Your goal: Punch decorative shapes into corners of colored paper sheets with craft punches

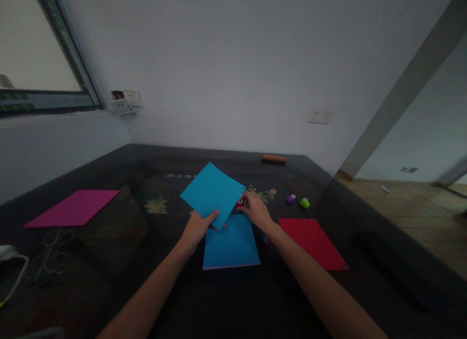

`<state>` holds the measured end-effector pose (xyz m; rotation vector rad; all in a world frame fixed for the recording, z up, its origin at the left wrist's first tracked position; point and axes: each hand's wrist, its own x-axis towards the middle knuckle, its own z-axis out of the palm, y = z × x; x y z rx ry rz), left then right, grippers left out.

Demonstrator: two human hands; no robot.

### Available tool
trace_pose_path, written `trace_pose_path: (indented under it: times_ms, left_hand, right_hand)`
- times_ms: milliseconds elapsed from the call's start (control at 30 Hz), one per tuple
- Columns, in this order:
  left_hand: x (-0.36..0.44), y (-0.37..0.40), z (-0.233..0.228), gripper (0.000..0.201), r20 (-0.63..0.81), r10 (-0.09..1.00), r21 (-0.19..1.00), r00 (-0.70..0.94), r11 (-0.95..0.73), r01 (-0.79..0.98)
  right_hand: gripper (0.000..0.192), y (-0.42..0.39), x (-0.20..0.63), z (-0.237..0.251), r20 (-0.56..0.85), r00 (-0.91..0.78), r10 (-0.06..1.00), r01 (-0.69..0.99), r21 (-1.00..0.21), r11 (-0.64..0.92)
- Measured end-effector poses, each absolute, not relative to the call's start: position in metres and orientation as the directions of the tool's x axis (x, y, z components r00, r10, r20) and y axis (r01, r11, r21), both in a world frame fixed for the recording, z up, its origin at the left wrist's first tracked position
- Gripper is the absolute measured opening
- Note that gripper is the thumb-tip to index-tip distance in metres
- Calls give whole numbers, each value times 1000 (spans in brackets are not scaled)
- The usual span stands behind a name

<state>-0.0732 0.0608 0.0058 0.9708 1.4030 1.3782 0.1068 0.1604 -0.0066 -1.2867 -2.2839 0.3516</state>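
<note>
Blue sheet (pixel 213 190) was clamped between thumb and fingers of the left hand (pixel 199 226), held tilted above a second blue sheet (pixel 231 246) on the dark table (pixel 219 305). Small red eyed piece (pixel 240 202) was pinched in the right hand (pixel 256 210), at the raised sheet's right corner; contact with the sheet could not be told. Purple piece (pixel 291 199) and green piece (pixel 304 203) were seen behind the red sheet (pixel 310 241), right side. Magenta sheet (pixel 75 210) was located far left.

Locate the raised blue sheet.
Just left of centre in the head view, the raised blue sheet is in the left hand, its right corner by the right hand.
</note>
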Motion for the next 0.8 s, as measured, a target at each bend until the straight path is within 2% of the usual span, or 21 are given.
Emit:
trace_pose_path:
  times_ms: [100, 233, 367, 467, 533, 667, 800]
  left_hand:
    - [-71, 60, 6, 25, -94, 961, 995, -259, 81, -63]
    - [-64, 56, 8, 25, -123, 966, 992, -229, 111, -66]
    - [-52, 49, 7, 32, -184, 970, 981, -157, 170, -97]
    - [-41, 43, 3, 43, -226, 968, 968, -108, 211, -134]
    - [-33, 39, -1, 49, -231, 962, 970, -145, 216, -111]
    - [-24, 34, -6, 49, -175, 940, 979, -292, 199, 53]
    - [-21, 31, -7, 43, -138, 924, 965, -357, 206, 161]
  right_hand:
    - [27, 154, 118, -8, 307, -423, 853, 668, -531, 522]
    - [36, 145, 135, -13, 301, -369, 879, 394, -806, 441]
    - [45, 127, 158, -11, 35, -350, 936, 212, -971, 115]
    - [43, 112, 173, -4, -64, -350, 935, 96, -995, -32]
    - [43, 103, 180, 0, -105, -354, 930, 38, -995, -97]
    - [47, 94, 187, 3, -178, -371, 911, -53, -976, -212]
    - [52, 94, 191, 1, -232, -424, 875, -155, -934, -323]
